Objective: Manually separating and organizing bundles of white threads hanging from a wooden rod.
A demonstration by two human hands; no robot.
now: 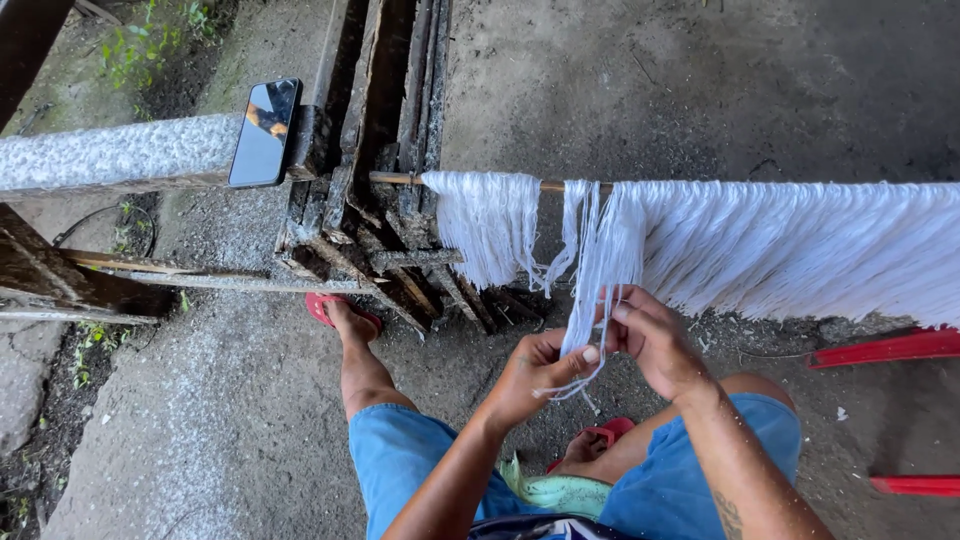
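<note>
Over a concrete floor (250,400), both hands pinch white threads (600,270).

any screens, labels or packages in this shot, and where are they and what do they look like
Phone: lies on the end of the grey stone ledge at upper left, beside the dark wooden frame; a slim black rectangle whose dark glossy screen reflects orange and pale patches.
No packages, labels or signs show.

Both hands, left hand (535,375) and right hand (650,340), pinch a bundle of white threads (600,265) hanging from a wooden rod (552,186); a phone (264,132) rests on a beam.
</note>
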